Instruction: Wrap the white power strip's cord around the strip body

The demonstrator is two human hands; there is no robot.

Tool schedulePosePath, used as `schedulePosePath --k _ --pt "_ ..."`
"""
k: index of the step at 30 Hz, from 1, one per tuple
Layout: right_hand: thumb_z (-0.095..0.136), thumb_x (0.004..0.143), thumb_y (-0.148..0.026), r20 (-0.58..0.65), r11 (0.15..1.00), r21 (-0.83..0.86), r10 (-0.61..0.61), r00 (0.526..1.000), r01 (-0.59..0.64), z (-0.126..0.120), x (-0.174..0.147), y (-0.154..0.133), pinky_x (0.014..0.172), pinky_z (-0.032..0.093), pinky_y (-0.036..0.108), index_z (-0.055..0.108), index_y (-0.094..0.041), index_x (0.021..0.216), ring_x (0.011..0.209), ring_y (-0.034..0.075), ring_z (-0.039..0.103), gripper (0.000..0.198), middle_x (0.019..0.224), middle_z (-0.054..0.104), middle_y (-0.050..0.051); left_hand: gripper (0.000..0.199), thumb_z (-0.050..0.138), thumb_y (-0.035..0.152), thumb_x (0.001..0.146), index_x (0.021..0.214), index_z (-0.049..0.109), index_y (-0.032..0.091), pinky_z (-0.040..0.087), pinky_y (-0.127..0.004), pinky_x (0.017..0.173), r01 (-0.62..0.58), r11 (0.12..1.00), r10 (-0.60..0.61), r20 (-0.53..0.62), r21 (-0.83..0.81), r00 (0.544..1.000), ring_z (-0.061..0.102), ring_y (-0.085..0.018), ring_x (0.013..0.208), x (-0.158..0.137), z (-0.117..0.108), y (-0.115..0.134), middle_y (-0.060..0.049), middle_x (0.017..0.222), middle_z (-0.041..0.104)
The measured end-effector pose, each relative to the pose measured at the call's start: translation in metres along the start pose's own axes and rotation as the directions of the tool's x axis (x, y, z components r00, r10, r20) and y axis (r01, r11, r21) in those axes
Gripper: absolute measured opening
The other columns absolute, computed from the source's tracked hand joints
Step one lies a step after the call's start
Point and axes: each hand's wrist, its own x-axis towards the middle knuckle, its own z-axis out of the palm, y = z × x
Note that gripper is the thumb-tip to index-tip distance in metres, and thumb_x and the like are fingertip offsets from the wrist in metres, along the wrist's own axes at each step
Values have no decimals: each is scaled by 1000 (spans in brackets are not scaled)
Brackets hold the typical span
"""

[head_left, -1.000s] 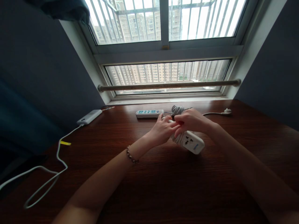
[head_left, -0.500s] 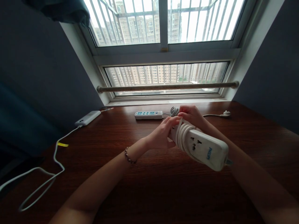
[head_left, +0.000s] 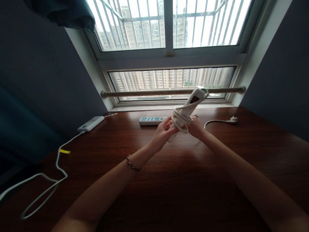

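Note:
A white power strip (head_left: 187, 108) is held up over the table, tilted, its far end pointing up and to the right. Its white cord (head_left: 179, 119) is wound in loops around the middle. My left hand (head_left: 162, 132) grips the lower left part, thumb in front and fingers at the loops. On the other side my right hand (head_left: 196, 127) is closed at the cord loops, its fingers partly hidden behind the strip. Behind my hands, a second power strip (head_left: 151, 120) with blue socket faces lies on the table, its right end covered by my left hand.
A white plug (head_left: 233, 120) on a cable lies right of my hands. At the left, a white box-shaped device (head_left: 91, 123) has a long white cable (head_left: 58, 161) with a yellow tag (head_left: 64, 151). Beyond the brown table (head_left: 169, 187) are a window and a horizontal rail (head_left: 149, 93).
The held power strip has been turned over and swung, from pointing down towards me at the right to pointing up and away. My right hand has moved lower, my left slightly leftward.

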Motion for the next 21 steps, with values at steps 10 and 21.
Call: schedulePosePath --k 10,21 --pt "33 95 -44 -47 980 -191 -72 996 62 12 -4 16 53 19 28 59 -18 83 70 18 61 38 85 67 4 45 45 49 80 103 60 13 46 -25 39 287 897 -337 -101 -336 936 62 -16 58 10 -23 10 -8 83 65" --pt "32 95 -46 -59 975 -215 -64 996 50 -2 -1 27 56 25 28 62 -21 83 71 18 63 41 80 69 3 51 46 55 79 110 57 17 47 -24 41 256 950 -283 -146 -176 948 62 -16 61 8 -26 19 -9 91 65"
